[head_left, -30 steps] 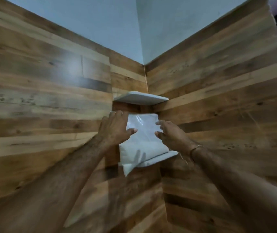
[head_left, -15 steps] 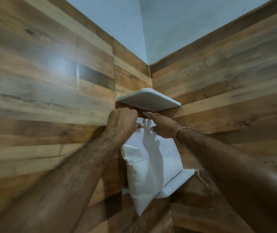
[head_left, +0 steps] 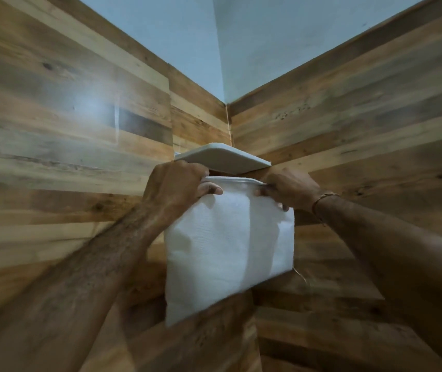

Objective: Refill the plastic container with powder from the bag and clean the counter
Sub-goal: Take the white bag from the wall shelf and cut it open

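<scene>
1. Holding the white powder bag [head_left: 228, 245] by its top corners, left hand [head_left: 173, 187] and right hand [head_left: 289, 187] each keep a closed grip.
2. Behind it, just above, sits a white corner shelf [head_left: 222, 157] on wood-panelled walls [head_left: 66, 130].
3. Fetching step; next, probably carry it to the container, unseen here.

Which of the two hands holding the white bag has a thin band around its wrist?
The right hand, gripping the bag at its top right corner. A thin band circles its wrist; the left hand has a bare wrist.

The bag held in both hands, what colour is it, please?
White, seen in the head view: bag.
</scene>
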Available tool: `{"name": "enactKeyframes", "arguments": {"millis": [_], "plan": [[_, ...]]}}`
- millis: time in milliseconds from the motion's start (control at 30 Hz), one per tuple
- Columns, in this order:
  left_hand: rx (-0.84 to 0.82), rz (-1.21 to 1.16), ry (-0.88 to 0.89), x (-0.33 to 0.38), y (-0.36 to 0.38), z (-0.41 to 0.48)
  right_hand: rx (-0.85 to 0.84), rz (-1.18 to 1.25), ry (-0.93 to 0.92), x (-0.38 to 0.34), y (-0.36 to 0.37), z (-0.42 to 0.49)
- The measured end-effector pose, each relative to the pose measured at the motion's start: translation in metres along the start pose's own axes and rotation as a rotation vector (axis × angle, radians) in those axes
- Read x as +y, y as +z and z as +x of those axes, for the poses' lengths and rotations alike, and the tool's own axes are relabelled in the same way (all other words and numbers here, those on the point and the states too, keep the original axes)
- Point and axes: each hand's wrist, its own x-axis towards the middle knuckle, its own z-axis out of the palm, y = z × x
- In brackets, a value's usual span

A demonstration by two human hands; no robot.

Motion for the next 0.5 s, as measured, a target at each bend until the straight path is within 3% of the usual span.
{"name": "enactKeyframes", "arguments": {"millis": [100,233,400,500], "plan": [[0.063,-0.015,-0.043,0.001,-0.007,0.001,0.065,-0.116,0.010,-0.001,-0.021,-0.023],[0.084,-0.045,0.003,0.064,-0.048,-0.024,0.053,-0.126,0.021,0.020,-0.072,-0.108],[0.048,-0.198,0.027,0.166,-0.072,-0.094,-0.067,-0.144,-0.019,0.061,-0.102,-0.235],[-0.059,-0.310,0.005,0.236,-0.077,-0.146,-0.146,-0.142,0.054,0.084,-0.106,-0.328]]}}
